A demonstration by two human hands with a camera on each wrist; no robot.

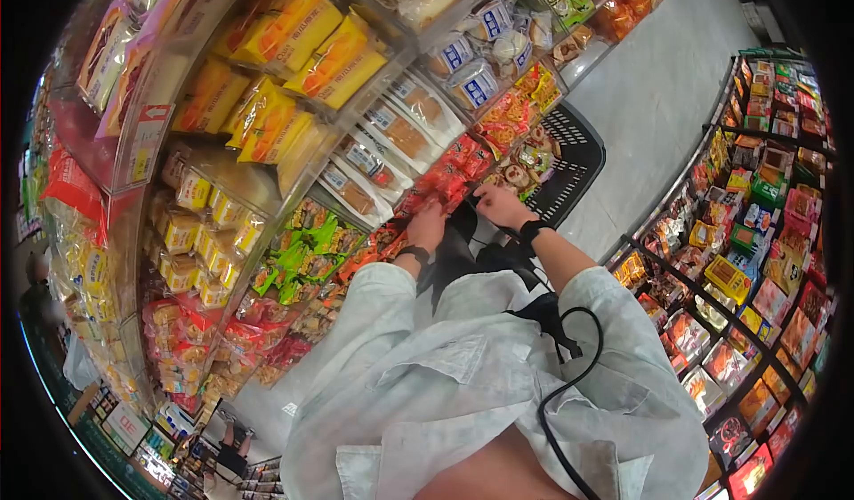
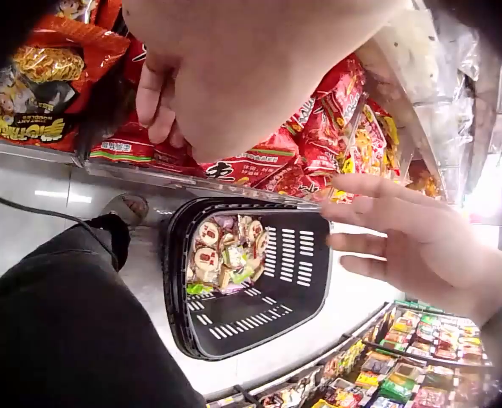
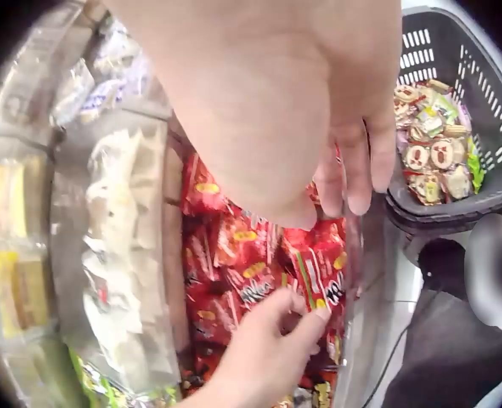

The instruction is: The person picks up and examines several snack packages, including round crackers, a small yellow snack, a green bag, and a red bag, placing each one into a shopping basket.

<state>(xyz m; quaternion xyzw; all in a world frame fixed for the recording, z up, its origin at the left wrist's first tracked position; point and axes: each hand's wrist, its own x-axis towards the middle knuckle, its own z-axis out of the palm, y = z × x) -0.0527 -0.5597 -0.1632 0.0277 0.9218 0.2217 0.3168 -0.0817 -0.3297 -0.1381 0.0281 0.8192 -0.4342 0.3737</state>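
Observation:
Red snack packets (image 1: 458, 164) lie in a shelf bin in front of the person. The left hand (image 1: 427, 227) is down among them; in the right wrist view, that hand (image 3: 264, 350) pinches the edge of one red packet (image 3: 312, 270) between thumb and fingers. The right hand (image 1: 503, 208) is held beside the bin's outer edge. In the left wrist view the right hand (image 2: 421, 242) has loosely spread fingers, nothing visible in them. Its palm (image 3: 251, 102) covers part of the bin in the right wrist view.
A black basket (image 2: 310, 293) with small wrapped snacks (image 2: 207, 257) stands on the floor beside the shelf. Packaged breads (image 1: 400, 131) and yellow bags (image 1: 294, 28) fill neighbouring bins. Across the grey aisle (image 1: 654, 82) is another rack of packets (image 1: 729, 278). A black cable (image 1: 547, 411) hangs over the shirt.

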